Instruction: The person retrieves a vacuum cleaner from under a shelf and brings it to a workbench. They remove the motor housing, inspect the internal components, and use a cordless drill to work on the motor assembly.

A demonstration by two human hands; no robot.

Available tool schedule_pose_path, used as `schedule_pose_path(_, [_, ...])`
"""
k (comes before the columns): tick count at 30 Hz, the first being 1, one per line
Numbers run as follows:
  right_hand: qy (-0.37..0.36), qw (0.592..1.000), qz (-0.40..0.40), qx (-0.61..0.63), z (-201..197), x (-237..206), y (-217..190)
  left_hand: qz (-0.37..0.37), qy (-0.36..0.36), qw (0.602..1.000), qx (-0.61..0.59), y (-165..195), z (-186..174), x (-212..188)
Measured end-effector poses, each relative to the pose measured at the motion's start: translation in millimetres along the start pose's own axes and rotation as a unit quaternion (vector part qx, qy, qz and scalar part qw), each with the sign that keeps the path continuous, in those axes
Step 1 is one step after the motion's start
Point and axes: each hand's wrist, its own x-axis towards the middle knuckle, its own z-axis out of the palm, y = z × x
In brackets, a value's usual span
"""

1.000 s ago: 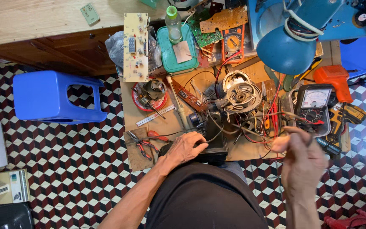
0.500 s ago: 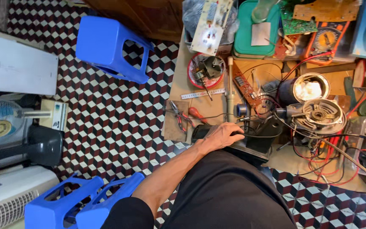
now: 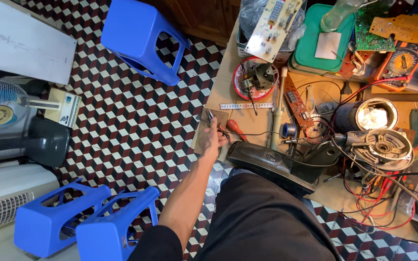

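one left hand point(image 3: 212, 138) clenched on slim metal pliers point(image 3: 210, 116), red-handled screwdriver point(image 3: 236, 128) just beside, glossy black curved casing point(image 3: 276, 164) near, cluttered cardboard-topped table point(image 3: 223, 77), right hand unseen

On the low table point(image 3: 228, 77), left hand point(image 3: 212, 140) at the near left edge, touching pliers point(image 3: 214, 121). Just right of it, a screwdriver point(image 3: 237, 129). Behind those, a ruler point(image 3: 245, 105), then a round tin point(image 3: 253, 79). Left, on the floor, a stool point(image 3: 141, 38).
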Motion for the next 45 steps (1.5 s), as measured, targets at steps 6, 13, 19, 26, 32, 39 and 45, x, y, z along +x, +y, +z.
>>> schedule_pose_path(6, [-0.022, 0.999, 0.002, -0.037, 11.9, 0.7, -7.3, 0.05, 0.061, 0.997, 0.015, 42.2, -18.4, 15.3])
schedule_pose_path(13, [-0.049, 0.996, -0.003, -0.073, 18.3, 6.4, -9.3, 0.066, -0.032, 0.996, -0.045, 56.4, -24.8, 14.9])
schedule_pose_path(19, [-0.108, 0.988, -0.014, -0.109, 41.0, -14.0, -34.4, 0.178, -0.154, 0.971, 0.027, 61.4, -17.4, -80.3])
schedule_pose_path(26, [-0.153, 0.985, 0.048, 0.065, 90.8, -44.5, -56.7, 0.304, -0.349, 0.866, 0.188, 54.8, 40.6, -186.3])
schedule_pose_path(32, [-0.181, 0.972, 0.039, 0.144, 102.0, -44.0, -54.4, 0.308, -0.468, 0.793, 0.241, 34.2, 75.1, -223.0])
schedule_pose_path(39, [-0.166, 0.968, 0.057, 0.179, 75.6, -40.7, -39.6, 0.275, -0.509, 0.772, 0.264, 29.4, 85.3, -226.4])
schedule_pose_path(45, [-0.15, 0.967, 0.095, 0.181, 67.6, -35.8, -22.0, 0.233, -0.517, 0.775, 0.278, 26.2, 89.5, -224.0])
